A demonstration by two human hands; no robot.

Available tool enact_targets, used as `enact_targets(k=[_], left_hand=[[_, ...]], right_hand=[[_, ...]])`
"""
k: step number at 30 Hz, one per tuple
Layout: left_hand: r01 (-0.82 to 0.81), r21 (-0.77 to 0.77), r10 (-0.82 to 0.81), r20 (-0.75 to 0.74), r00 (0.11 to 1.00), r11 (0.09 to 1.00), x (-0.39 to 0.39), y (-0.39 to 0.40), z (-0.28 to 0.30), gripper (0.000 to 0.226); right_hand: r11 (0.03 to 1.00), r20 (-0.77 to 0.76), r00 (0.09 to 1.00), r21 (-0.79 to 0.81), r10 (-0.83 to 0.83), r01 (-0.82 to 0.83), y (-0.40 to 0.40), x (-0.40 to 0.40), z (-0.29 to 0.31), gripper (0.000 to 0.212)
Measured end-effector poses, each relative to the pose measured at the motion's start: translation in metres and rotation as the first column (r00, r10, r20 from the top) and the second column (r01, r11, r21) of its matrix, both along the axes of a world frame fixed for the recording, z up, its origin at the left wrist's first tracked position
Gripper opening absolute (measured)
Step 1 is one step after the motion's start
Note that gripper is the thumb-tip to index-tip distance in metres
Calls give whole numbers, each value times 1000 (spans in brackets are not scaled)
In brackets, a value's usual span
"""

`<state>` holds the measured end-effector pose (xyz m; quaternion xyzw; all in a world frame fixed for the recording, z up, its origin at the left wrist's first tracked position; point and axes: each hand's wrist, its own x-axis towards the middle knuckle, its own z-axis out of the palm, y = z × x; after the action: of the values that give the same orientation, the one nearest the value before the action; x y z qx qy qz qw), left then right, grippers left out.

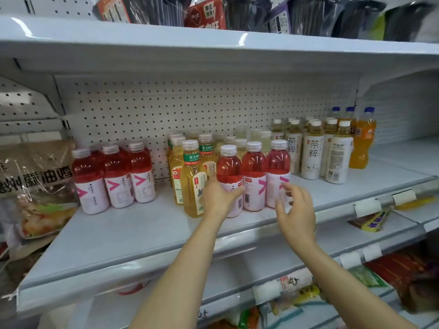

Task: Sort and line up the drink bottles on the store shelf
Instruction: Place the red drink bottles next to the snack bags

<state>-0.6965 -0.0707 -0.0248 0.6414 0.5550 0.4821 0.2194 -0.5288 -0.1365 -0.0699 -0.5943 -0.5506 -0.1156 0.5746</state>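
Head view: near the middle of the frame, three red drink bottles stand side by side along the front part of the white shelf (133,236) — each has a white cap, red liquid above and a pale label with a pink arrow mark. The left red bottle (230,179) is held low on its label by the left hand (219,195), whose fingers and thumb curl round it; the forearm comes up from the bottom centre of the frame. The middle red bottle (254,176) stands touching or just beside it. The right red bottle (278,173) stands upright beside that one, and the right hand (294,210) is in front of its lower label with fingers spread and loosely bent; whether the fingertips touch the bottle cannot be told, and the hand holds nothing.

Just left of the held bottle stand yellow tea bottles (192,179) with green bands and white caps, in rows going back toward the pegboard (190,108). At centre left, well apart from these, is a separate group of red bottles (114,176) with the same label. To the right stand white-labelled tea bottles (313,153), and past them, at the right of the shelf, orange soda bottles (362,141) with blue caps. A snack bag (40,186) sits at the left edge of the frame.
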Motion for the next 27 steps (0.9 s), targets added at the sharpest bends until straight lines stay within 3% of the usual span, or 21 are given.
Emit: enact_targets(k=[3,8,12,19,24,27], left_hand=[[-29,35,26,71,997,999,-17,-20,-5,80],[-82,96,55,249,967,992,-66,-56,0,72],[-193,123,158,248,956,973,-120,-69,4,76],[-456,77,421,274,865,887,-216,-59,-11,87],[-534,31,507,270,819,845,-278,-36,-7,73],[-547,-19,538,209,816,837,-302,-15,1,64]], right_hand=[[994,-198,980,-105,-8,-13,17,23,7,55],[949,-401,906,-210,137,-237,38,39,17,84],[910,-479,843,-189,243,-369,45,38,17,80],[952,-528,833,-137,164,-275,54,37,16,77],[965,-623,766,-66,159,-254,49,39,23,62],[922,-656,713,-68,246,-381,87,84,-17,68]])
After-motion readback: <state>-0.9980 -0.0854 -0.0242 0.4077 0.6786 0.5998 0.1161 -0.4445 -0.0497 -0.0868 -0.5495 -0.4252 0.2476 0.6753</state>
